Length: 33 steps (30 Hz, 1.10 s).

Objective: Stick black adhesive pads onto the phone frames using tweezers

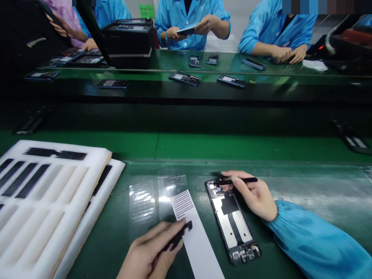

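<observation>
We see our left hand (154, 248) with thumb and forefinger pressed together, pinching a few thin black strips (176, 239) above a white card (203, 255) dotted with black at its far end. Our right hand (257, 195) pinches black tweezers (247, 180) between thumb and fingers, pointing them at the top end of an opened phone (238, 223); we cannot tell whether the tips touch it. The phone lies face down, slightly slanted, to the right of the card.

Under all this we have a glossy green bench (314, 197). Beyond a lower green strip (221, 147) stands a raised far bench (170, 58), where co-workers in blue smocks (176, 15) sit, the middle one holding a phone in both hands. More phones (185, 78) lie along its ledge, near a black bin (129, 42).

At our left are two stacked white foam trays (84, 190) with black strips in some slots; clear plastic sheets (142, 205) lie beside them. Our right fingers hide part of the opened phone's top, and our left hand overlaps the card.
</observation>
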{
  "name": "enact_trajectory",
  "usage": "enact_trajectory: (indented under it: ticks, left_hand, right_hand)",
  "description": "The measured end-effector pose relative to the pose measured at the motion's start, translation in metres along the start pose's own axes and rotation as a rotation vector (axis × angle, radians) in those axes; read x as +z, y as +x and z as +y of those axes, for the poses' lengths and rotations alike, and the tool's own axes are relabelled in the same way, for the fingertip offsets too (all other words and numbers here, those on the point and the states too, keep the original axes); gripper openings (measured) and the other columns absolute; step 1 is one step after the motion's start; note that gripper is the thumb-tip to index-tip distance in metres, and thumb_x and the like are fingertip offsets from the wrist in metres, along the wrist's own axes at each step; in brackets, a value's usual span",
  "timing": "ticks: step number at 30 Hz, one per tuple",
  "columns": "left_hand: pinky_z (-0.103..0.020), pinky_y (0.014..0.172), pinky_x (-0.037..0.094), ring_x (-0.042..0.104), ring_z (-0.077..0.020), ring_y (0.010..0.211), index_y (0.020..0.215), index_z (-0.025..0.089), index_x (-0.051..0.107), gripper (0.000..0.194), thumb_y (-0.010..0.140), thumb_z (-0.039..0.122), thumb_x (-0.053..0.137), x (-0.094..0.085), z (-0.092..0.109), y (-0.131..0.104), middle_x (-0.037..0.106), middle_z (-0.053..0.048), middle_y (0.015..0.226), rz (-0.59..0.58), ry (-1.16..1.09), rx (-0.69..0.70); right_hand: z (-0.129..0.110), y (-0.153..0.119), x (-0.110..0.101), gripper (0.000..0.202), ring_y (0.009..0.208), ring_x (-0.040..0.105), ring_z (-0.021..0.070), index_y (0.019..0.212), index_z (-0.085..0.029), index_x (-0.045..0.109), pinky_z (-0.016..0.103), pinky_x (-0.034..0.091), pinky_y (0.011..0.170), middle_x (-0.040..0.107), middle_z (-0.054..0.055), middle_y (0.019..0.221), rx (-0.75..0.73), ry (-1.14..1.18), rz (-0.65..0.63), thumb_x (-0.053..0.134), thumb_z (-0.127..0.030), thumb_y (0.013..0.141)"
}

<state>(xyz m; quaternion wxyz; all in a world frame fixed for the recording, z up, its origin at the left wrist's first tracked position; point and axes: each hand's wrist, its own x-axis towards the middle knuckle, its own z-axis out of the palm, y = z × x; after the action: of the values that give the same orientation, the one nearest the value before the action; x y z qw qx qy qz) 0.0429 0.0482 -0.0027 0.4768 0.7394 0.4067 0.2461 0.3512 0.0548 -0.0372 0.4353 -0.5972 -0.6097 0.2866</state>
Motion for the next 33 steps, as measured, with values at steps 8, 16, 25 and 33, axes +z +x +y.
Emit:
enact_trajectory:
  ticks: [8,16,25,33]
  left_hand:
    - [-0.02,0.073,0.058,0.069,-0.012,0.088,0.142,0.034,0.053,0.047,0.098,0.018,0.048,0.0,-0.006,-0.001,0.07,-0.002,0.113,-0.031,0.015,-0.002]
    - [-0.022,0.092,0.056,0.068,-0.0143,0.109,0.142,0.032,0.052,0.05,0.095,0.015,0.053,-0.01,-0.015,0.002,0.068,-0.002,0.126,0.02,0.505,0.198]
    - [-0.035,0.077,0.063,0.071,-0.0232,0.096,0.138,0.009,0.054,0.053,0.087,0.0,0.044,0.072,0.02,0.007,0.066,-0.012,0.133,-0.144,0.895,0.66]
    - [-0.033,0.066,0.059,0.068,-0.0247,0.094,0.13,0.01,0.061,0.048,0.089,0.0,0.038,0.124,0.022,0.016,0.069,-0.012,0.127,-0.07,0.9,0.709]
  right_hand:
    - [0.002,-0.001,-0.001,0.027,0.081,0.075,0.0175,0.093,-0.019,0.077,0.026,0.061,0.076,0.078,0.006,0.087,-0.111,0.038,-0.025,0.052,-0.027,0.101]
    - [0.013,0.014,-0.014,0.03,0.084,0.076,0.0216,0.097,-0.017,0.078,0.034,0.06,0.081,0.08,0.01,0.089,0.065,0.471,-0.155,0.068,-0.045,0.091]
    - [0.027,0.032,-0.017,0.044,0.064,0.073,0.0148,0.092,-0.014,0.069,0.023,0.058,0.06,0.077,0.009,0.076,0.347,0.887,0.081,0.068,-0.058,0.086]
    - [0.023,0.037,-0.028,0.033,0.059,0.071,0.0123,0.09,-0.012,0.069,0.02,0.056,0.059,0.076,0.009,0.069,0.466,1.077,-0.016,0.052,-0.038,0.103]
